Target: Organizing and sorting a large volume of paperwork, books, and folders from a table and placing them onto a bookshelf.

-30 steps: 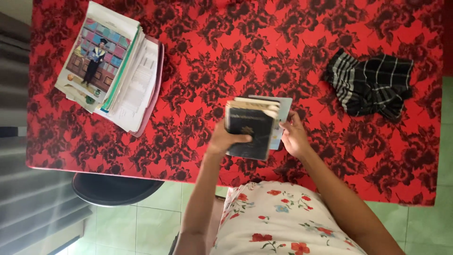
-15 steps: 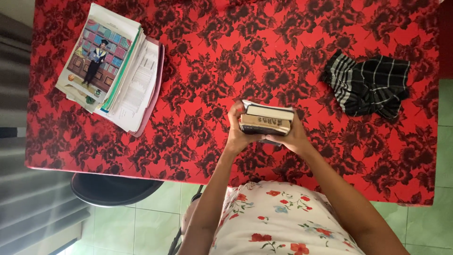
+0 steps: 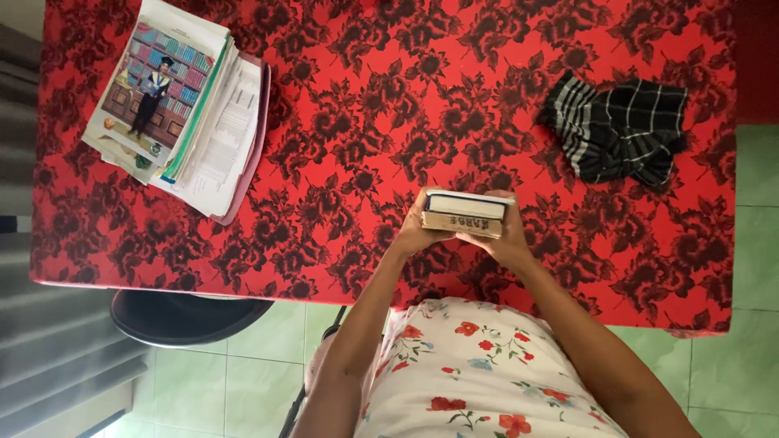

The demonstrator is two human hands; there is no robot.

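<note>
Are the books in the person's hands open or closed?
Closed: both books show flat shut page edges, stacked together between the left hand and right hand.

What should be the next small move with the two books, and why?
Probably lower the stacked books flat onto the red tablecloth: both the left hand and the right hand grip them just above bare cloth.

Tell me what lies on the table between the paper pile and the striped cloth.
Head view: only bare red flowered tablecloth between paper pile and striped cloth.

Two books (image 3: 466, 213) between both hands (image 3: 462, 235)
</note>
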